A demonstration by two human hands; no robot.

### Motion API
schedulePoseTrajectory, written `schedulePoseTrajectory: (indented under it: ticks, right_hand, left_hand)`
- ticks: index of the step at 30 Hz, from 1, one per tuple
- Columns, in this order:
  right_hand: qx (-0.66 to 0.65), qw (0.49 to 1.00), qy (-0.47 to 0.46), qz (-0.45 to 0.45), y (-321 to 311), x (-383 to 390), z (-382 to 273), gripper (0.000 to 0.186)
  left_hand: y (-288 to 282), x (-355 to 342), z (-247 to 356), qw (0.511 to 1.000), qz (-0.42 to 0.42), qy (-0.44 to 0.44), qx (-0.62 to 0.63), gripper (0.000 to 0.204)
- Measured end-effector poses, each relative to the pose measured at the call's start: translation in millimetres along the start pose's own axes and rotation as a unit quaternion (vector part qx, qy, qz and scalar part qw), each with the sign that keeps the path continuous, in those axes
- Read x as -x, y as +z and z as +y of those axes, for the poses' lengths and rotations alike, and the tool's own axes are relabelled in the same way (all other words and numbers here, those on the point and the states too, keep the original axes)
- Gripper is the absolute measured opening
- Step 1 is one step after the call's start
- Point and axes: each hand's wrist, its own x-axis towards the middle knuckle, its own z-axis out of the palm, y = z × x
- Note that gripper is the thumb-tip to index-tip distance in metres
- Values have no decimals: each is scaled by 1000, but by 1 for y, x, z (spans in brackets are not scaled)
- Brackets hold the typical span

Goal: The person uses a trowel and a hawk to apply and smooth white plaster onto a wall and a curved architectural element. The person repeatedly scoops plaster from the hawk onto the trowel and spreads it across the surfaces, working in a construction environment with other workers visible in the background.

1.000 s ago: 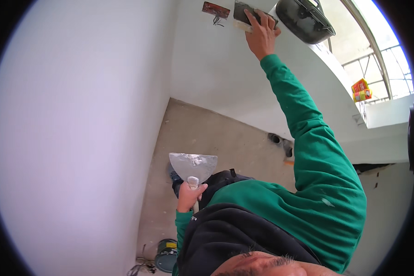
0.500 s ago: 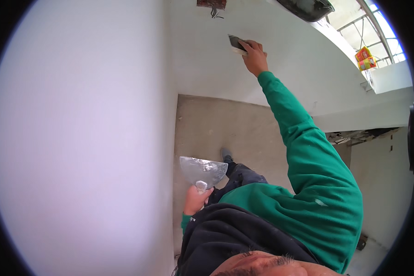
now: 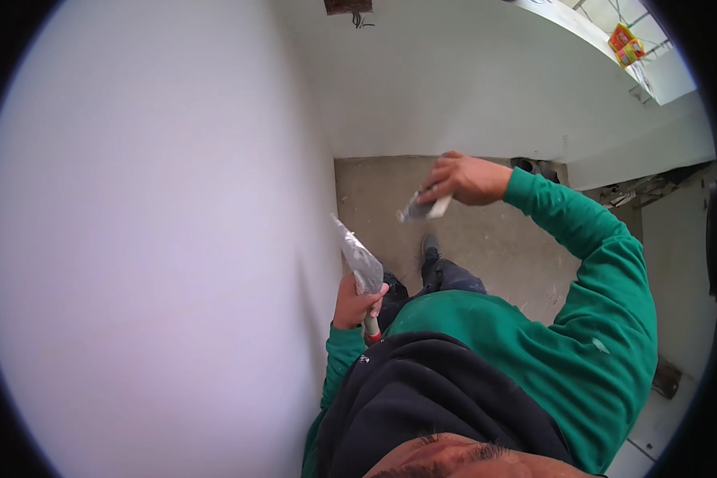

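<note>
My left hand (image 3: 354, 304) is closed round the handle of a broad putty knife (image 3: 362, 260), close to the white wall at the left. Its metal blade is tilted and seen nearly edge-on, with pale smears on it. Out in front and to the right, my right hand (image 3: 474, 180) grips a flat filling knife (image 3: 422, 208) with a pale handle strip. That blade is somewhat blurred and points left, toward the putty knife but apart from it. Neither tool touches a wall.
A smooth white wall (image 3: 151, 239) rises along my left, and another wall (image 3: 454, 88) stands ahead. In the latter sits a reddish-brown recessed box (image 3: 348, 6) with loose wires. Red and yellow packets (image 3: 627, 45) lie by the window. Dark objects (image 3: 540, 169) stand on the bare floor (image 3: 374, 185).
My right hand has come off the wall ahead and moved back toward me with the filling knife. My left hand has risen slightly and turned the putty knife from face-on to nearly edge-on.
</note>
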Motion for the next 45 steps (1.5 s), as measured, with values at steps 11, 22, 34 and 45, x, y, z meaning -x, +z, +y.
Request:
schedulePoseTrajectory:
  ticks: [11,22,34,45]
  right_hand:
    - [-26,744,442,501,-55,-166,123,28]
    - [-39,713,511,479,-57,-200,123,23]
    - [-57,702,522,480,-62,-206,128,22]
    - [-62,703,530,470,-63,-208,127,22]
  left_hand:
    - [-16,2,7,995,74,-4,-69,15]
    - [-13,1,14,995,69,-1,-73,15]
    - [-9,1,17,991,74,14,-110,21]
    - [-9,2,18,991,66,16,-119,22]
